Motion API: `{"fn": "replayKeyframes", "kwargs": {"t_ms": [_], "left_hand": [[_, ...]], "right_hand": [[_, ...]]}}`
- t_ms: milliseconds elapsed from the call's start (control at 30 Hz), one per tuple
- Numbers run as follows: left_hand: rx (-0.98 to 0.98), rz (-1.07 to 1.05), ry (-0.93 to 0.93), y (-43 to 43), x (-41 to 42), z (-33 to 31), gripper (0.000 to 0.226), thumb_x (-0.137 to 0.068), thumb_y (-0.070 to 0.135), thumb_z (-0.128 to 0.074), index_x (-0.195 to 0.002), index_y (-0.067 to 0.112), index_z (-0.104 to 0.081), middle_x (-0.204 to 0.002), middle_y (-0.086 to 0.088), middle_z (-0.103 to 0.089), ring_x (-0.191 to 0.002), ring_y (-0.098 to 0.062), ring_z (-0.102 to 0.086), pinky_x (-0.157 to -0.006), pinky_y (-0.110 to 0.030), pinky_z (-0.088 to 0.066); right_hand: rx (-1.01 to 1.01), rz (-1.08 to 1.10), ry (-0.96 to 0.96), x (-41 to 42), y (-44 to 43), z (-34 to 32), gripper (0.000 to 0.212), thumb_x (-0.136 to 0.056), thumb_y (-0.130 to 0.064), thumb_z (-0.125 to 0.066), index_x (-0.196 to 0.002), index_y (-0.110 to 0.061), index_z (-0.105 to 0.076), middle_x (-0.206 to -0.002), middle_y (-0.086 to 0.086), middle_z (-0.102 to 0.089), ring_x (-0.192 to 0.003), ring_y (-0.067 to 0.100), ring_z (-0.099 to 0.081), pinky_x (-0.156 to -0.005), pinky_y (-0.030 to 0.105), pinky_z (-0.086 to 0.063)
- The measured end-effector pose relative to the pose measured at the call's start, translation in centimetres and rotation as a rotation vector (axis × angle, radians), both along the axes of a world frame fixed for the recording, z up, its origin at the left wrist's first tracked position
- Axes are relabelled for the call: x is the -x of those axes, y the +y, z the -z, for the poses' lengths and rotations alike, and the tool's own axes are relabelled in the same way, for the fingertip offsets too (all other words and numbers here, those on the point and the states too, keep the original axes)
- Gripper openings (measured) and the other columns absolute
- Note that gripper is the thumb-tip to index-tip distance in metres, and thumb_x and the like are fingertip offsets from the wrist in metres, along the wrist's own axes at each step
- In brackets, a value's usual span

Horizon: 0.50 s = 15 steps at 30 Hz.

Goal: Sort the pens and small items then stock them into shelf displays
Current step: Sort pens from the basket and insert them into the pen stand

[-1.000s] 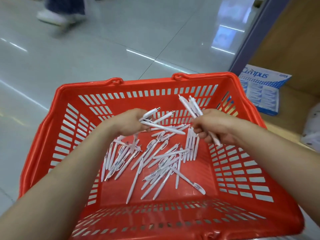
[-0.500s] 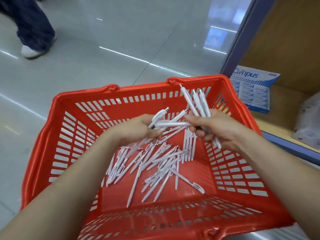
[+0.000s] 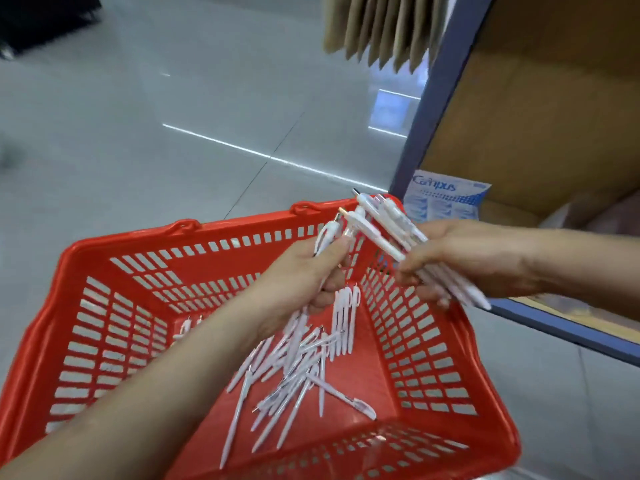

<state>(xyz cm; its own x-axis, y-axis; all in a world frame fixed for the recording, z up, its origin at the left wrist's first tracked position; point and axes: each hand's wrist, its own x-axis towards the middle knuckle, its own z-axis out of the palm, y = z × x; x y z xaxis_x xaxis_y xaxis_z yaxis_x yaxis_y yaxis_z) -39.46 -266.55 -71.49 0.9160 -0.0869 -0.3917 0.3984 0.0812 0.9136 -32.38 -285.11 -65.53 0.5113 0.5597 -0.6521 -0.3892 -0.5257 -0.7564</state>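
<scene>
A red plastic basket (image 3: 104, 306) sits on the floor with several loose white pens (image 3: 298, 362) scattered on its bottom. My right hand (image 3: 464, 261) grips a bundle of white pens (image 3: 388, 223) above the basket's far right corner, their tips pointing up and left. My left hand (image 3: 304, 275) holds a few white pens (image 3: 329, 233) just left of that bundle, over the basket's far side. Both hands are raised above the loose pile.
A wooden shelf unit with a blue frame (image 3: 436, 98) stands at the right. A blue and white Campus notebook pack (image 3: 446, 199) lies on its low shelf. Brown paper items (image 3: 377, 29) hang at the top. Glossy grey floor tiles (image 3: 173, 133) spread to the left.
Both hands have risen from the pile with their pens and shifted toward the basket's far right corner. The view tilted up, and the passing person's legs left the frame.
</scene>
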Motion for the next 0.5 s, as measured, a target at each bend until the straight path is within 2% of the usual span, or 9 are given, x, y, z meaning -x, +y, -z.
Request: {"fn": "replayKeyframes", "kwargs": {"t_ms": [67, 133, 233, 300, 367, 433, 500], "left_hand": [[0.058, -0.042, -0.045, -2.0, -1.0, -1.3, 0.023, -0.099, 0.03, -0.044, -0.085, 0.014, -0.053, -0.057, -0.002, -0.041, -0.04, -0.01, -0.033, -0.04, -0.016, -0.025], [0.084, -0.049, -0.104, -4.0, -2.0, -2.7, 0.018, -0.1, 0.02, -0.044, -0.089, 0.012, -0.055, -0.06, -0.003, -0.045, -0.043, -0.012, -0.039, -0.04, -0.018, -0.032], [0.08, -0.011, -0.17, -7.5, -3.4, -5.0, 0.012, -0.099, 0.006, -0.043, -0.101, 0.01, -0.054, -0.064, -0.004, -0.048, -0.047, -0.013, -0.045, -0.042, -0.02, -0.04], [0.064, 0.016, -0.202, -10.3, -4.4, -6.7, 0.016, -0.097, -0.001, -0.042, -0.103, 0.01, -0.052, -0.065, -0.006, -0.05, -0.048, -0.014, -0.049, -0.044, -0.022, -0.045], [0.072, 0.006, -0.225, -13.7, -5.5, -8.3, 0.017, -0.096, -0.004, -0.042, -0.1, 0.01, -0.049, -0.067, -0.008, -0.053, -0.048, -0.015, -0.055, -0.046, -0.025, -0.051], [0.107, -0.033, -0.224, -17.4, -6.4, -9.5, 0.014, -0.096, -0.003, -0.042, -0.1, 0.01, -0.045, -0.067, -0.008, -0.054, -0.051, -0.016, -0.06, -0.051, -0.028, -0.054], [0.066, -0.048, -0.236, -21.0, -7.2, -9.9, 0.009, -0.099, 0.003, -0.04, -0.1, 0.012, -0.042, -0.07, -0.007, -0.055, -0.058, -0.019, -0.061, -0.056, -0.028, -0.053]], "right_hand": [[-0.028, 0.084, 0.007, -0.1, -2.0, -0.3, 0.016, -0.097, -0.012, -0.051, -0.083, -0.016, -0.045, -0.06, 0.003, -0.043, -0.045, 0.011, -0.031, -0.038, 0.02, -0.029], [-0.072, 0.133, -0.011, 0.0, -4.2, -0.4, 0.02, -0.098, -0.027, -0.051, -0.081, -0.02, -0.044, -0.059, 0.0, -0.038, -0.044, 0.009, -0.028, -0.037, 0.018, -0.025], [-0.172, 0.278, -0.041, 0.3, -7.7, -0.4, 0.018, -0.096, -0.026, -0.054, -0.082, -0.018, -0.046, -0.06, 0.002, -0.043, -0.049, 0.014, -0.042, -0.04, 0.02, -0.034], [-0.247, 0.39, -0.033, 0.4, -9.9, -0.5, 0.013, -0.094, -0.023, -0.057, -0.084, -0.015, -0.053, -0.068, 0.006, -0.054, -0.061, 0.02, -0.057, -0.049, 0.027, -0.051], [-0.345, 0.446, 0.018, 0.3, -12.1, -0.8, 0.014, -0.093, -0.022, -0.056, -0.098, -0.01, -0.062, -0.089, 0.013, -0.068, -0.081, 0.027, -0.07, -0.07, 0.04, -0.06], [-0.452, 0.437, 0.087, 0.4, -14.3, -1.0, 0.027, -0.087, -0.022, -0.054, -0.108, -0.01, -0.066, -0.108, 0.018, -0.071, -0.097, 0.037, -0.07, -0.083, 0.052, -0.056], [-0.543, 0.465, 0.146, 0.6, -16.1, -0.9, 0.031, -0.084, -0.023, -0.05, -0.106, -0.01, -0.067, -0.109, 0.022, -0.07, -0.097, 0.042, -0.068, -0.085, 0.055, -0.053]]}}
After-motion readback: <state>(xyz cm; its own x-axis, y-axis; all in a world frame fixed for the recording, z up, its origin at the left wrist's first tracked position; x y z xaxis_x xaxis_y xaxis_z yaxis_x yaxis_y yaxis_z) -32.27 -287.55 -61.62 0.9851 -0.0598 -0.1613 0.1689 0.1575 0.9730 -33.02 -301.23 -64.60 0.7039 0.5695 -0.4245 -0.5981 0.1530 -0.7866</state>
